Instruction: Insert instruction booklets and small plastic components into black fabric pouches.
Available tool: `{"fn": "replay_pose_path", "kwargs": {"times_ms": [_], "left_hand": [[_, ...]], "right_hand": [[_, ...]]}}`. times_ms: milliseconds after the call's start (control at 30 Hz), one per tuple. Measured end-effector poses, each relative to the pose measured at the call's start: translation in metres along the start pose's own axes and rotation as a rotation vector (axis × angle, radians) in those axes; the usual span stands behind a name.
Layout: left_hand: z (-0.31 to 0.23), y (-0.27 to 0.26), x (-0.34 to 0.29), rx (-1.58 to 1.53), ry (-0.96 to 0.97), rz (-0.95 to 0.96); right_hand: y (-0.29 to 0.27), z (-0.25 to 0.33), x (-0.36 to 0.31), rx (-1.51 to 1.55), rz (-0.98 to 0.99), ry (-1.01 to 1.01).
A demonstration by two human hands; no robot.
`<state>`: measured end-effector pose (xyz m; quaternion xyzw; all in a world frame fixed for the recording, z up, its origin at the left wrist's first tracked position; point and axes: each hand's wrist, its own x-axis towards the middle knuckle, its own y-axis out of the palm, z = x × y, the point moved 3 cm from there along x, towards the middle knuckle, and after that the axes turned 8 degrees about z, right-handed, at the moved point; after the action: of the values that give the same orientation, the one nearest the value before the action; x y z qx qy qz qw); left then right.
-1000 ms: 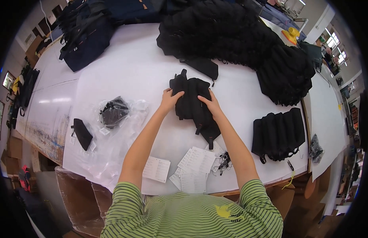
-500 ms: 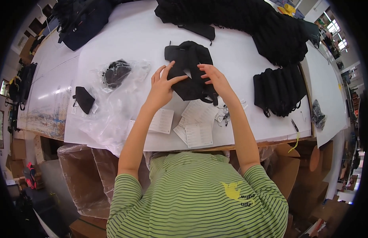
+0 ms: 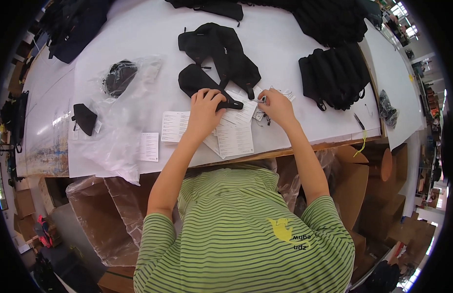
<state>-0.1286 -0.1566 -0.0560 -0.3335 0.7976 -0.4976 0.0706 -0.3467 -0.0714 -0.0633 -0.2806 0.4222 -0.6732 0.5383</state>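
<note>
On the white tabletop lies a black fabric piece (image 3: 221,46) with several tapered flaps, spread out beyond my hands. My left hand (image 3: 205,110) is closed over the narrow end of its nearest flap (image 3: 196,79); a slotted black tab (image 3: 234,104) sticks out past the fingers. To the right, my right hand (image 3: 277,108) pinches a small dark item with thin cord (image 3: 262,100), too small to name surely. Printed white paper cards (image 3: 236,139) lie under and in front of my hands. A few thin black cords (image 3: 260,116) rest beside the right hand.
Clear plastic bags (image 3: 109,132) lie at left, with a coiled black item (image 3: 120,78) and a small black pouch (image 3: 84,118). Stacked black fabric pieces (image 3: 333,78) sit at right, near a small cutter (image 3: 358,120). Plastic-lined cardboard boxes (image 3: 97,215) stand below the table edge.
The black fabric piece now lies more spread out. My left hand has come down onto its near flap, and my right hand has left the fabric for the cords. The whole view has shifted.
</note>
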Motion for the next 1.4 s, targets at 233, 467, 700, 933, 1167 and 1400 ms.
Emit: {"fn": "replay_pose_path", "kwargs": {"times_ms": [233,467,700,933,1167,1400], "left_hand": [[-0.004,0.006,-0.005,0.022,0.022,-0.07],[-0.041,-0.009,-0.004,-0.266,-0.031,-0.152],[-0.021,0.008,0.003,0.002,-0.093,0.003],[-0.025,0.018,-0.005,0.056,-0.026,-0.006],[-0.049,0.019,-0.056,0.133,-0.216,0.137],[-0.041,0.015,-0.051,0.1,-0.313,0.122]], "right_hand": [[-0.002,-0.001,0.017,-0.16,0.066,-0.111],[-0.075,0.031,-0.01,0.491,0.046,-0.137],[-0.082,0.038,-0.013,1.214,-0.01,-0.174],[-0.128,0.036,-0.014,0.395,-0.308,-0.076],[-0.15,0.026,-0.02,0.453,-0.723,-0.063],[-0.13,0.036,-0.032,1.215,-0.461,-0.246]]}}
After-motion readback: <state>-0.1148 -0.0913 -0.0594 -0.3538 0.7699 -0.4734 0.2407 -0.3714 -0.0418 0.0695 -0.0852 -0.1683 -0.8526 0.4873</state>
